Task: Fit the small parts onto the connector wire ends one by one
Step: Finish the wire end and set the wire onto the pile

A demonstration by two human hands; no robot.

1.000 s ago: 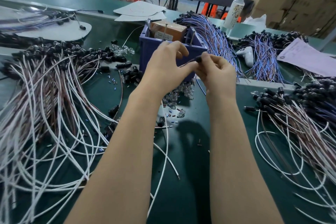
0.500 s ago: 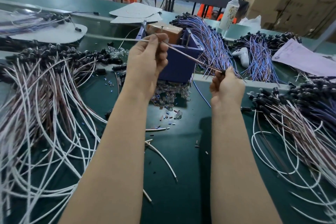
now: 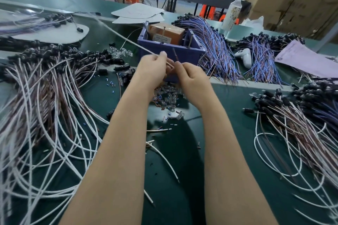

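Head view, over a dark green desk [image 3: 182,179]: left hand [image 3: 152,71] pinching a thin white connector wire [image 3: 128,40] stretched away to the far left; right hand [image 3: 191,78] just beside it, fingers curled, pinching a short brown wire end [image 3: 175,55] upright between the two. Any small part at the fingertips too blurred to tell. Just behind, a blue plastic bin [image 3: 182,50]; beneath the hands, a heap of small clear bulbs [image 3: 167,100]. At left, a pile of white and brown wires with black connectors [image 3: 45,87].

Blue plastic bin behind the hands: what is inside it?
An orange-brown cardboard box with a white label sits in the blue plastic bin; thin rods stand beside it. Its floor is hidden by the front wall.
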